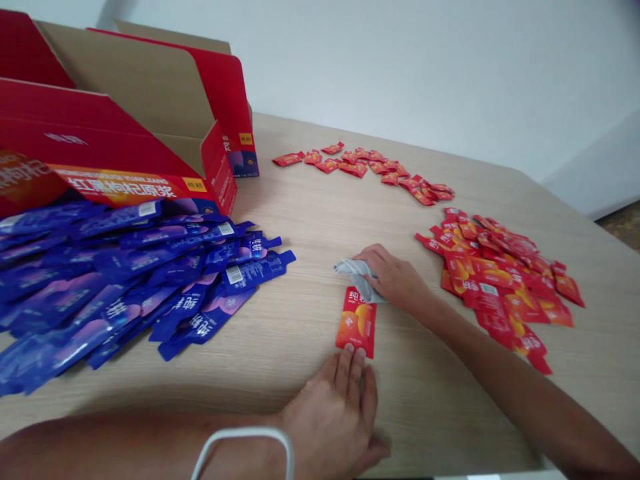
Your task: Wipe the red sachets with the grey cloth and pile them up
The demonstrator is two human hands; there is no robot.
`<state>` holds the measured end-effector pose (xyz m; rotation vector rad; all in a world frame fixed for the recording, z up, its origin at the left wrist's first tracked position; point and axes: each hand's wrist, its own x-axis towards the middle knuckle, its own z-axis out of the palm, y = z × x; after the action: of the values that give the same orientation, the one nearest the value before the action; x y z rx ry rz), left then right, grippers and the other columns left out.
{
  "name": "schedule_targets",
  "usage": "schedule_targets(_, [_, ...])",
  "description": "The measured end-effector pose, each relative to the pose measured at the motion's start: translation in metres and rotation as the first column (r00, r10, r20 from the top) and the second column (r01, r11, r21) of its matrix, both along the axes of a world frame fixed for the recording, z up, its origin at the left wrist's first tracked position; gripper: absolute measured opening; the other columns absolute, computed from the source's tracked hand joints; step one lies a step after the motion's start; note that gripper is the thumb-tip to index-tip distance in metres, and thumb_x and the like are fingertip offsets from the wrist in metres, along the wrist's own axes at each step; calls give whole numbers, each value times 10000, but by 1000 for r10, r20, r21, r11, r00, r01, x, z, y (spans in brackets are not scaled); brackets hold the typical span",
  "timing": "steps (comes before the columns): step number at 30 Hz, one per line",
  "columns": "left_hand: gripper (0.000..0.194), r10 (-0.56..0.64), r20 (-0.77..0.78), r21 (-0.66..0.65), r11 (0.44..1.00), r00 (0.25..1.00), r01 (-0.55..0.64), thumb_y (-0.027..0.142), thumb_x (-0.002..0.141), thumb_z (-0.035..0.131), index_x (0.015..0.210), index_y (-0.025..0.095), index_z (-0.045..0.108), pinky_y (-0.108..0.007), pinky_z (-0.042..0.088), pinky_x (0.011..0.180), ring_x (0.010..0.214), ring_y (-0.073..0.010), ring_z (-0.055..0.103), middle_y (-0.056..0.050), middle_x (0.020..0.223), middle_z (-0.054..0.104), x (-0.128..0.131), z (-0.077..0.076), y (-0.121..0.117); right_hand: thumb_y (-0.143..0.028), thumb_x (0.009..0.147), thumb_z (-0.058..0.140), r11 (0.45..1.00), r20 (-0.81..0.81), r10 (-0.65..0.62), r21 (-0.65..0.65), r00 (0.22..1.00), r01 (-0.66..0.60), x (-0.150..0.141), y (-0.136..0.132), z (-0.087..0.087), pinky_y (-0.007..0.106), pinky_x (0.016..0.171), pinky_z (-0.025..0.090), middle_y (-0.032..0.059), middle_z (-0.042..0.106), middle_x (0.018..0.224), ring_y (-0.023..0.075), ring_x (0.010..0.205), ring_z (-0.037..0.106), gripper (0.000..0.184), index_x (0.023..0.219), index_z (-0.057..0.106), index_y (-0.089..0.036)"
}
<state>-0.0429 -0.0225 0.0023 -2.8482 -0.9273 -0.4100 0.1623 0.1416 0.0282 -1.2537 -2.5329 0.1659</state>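
A single red sachet [356, 323] with orange fruit printed on it lies flat on the table in front of me. My left hand [334, 415] is stretched out, its fingertips resting on the sachet's near end. At the far end, my right hand [393, 272] is closed around a crumpled grey-white cloth [361, 277], which covers the top of the sachet. The right fingertips are partly hidden by the cloth. A white loop [245, 432] runs over my left wrist.
Blue sachets [165, 267] are heaped at the left, against open red cartons [145, 163]. A pile of red sachets [500, 280] lies to the right, and a curved row of more red sachets [350, 163] stretches along the back. Behind the wooden table [300, 227] stands a white wall [425, 73].
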Motion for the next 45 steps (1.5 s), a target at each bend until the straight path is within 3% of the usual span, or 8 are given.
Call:
schedule_targets(7, [650, 29, -36, -68, 997, 999, -31, 652, 945, 502, 1116, 49, 673, -475, 476, 928, 1007, -370, 716, -239, 1036, 745, 7, 0, -2, -182, 926, 587, 961, -28, 269, -59, 963, -270, -13, -77, -13, 340, 866, 606, 99, 650, 1208, 227, 1082, 667, 345, 1267, 581, -233])
schedule_targets(15, [752, 31, 12, 5, 1000, 999, -31, 677, 936, 502, 1250, 7, 635, -441, 461, 1012, 1186, -368, 662, -262, 1265, 673, 3, -1, -1, -196, 962, 552, 998, 67, 20, -54, 998, -16, -3, 1, -1, 402, 866, 604, 110, 588, 1262, 258, 1144, 632, 309, 1270, 561, -215])
schedule_targets(18, [747, 35, 23, 21, 999, 999, -36, 678, 945, 481, 1240, 11, 644, -439, 472, 1001, 1171, -363, 671, -258, 1252, 681, 3, 0, -1, -179, 940, 562, 1000, -26, 21, 7, 999, -21, -2, -16, 5, 381, 873, 600, 116, 581, 1269, 262, 1172, 613, 369, 1305, 538, -230])
schedule_targets(24, [593, 32, -31, -74, 997, 999, -34, 654, 906, 572, 1020, 90, 715, -439, 533, 850, 925, -348, 741, -191, 949, 765, 8, 6, -1, -162, 929, 583, 952, -33, 296, -77, 955, -298, -15, -81, -13, 354, 855, 607, 103, 638, 1222, 230, 1092, 656, 360, 1281, 545, -227])
schedule_targets(32, [764, 35, 12, 21, 999, 999, -35, 691, 921, 524, 1231, 5, 657, -445, 493, 980, 1176, -379, 666, -267, 1248, 680, 6, -1, 1, -184, 949, 551, 999, 58, -10, -32, 998, 12, -2, 6, -3, 411, 840, 610, 114, 589, 1263, 271, 1143, 635, 317, 1265, 559, -214])
schedule_targets(36, [760, 36, 5, 51, 998, 999, -36, 696, 909, 539, 1220, 15, 667, -455, 497, 973, 1170, -384, 666, -262, 1248, 681, 6, 0, 1, -191, 944, 562, 1000, -57, 16, 19, 998, -15, -2, -27, 3, 400, 899, 594, 119, 583, 1275, 271, 1190, 609, 383, 1322, 526, -237])
schedule_targets(40, [621, 42, -27, -20, 999, 999, -42, 647, 915, 565, 1089, 70, 716, -457, 522, 885, 959, -354, 735, -210, 1014, 761, 8, 5, 0, -168, 934, 569, 963, -64, 256, -72, 965, -260, -12, -78, -10, 358, 884, 596, 100, 634, 1229, 230, 1114, 651, 379, 1304, 536, -241])
schedule_targets(45, [747, 36, 2, 27, 999, 999, -36, 687, 926, 519, 1215, 13, 661, -460, 480, 993, 1177, -383, 663, -267, 1238, 684, 7, 2, 0, -155, 921, 585, 988, -11, 87, -126, 996, -87, -10, -37, -17, 372, 922, 580, 96, 613, 1255, 231, 1160, 629, 362, 1275, 560, -227])
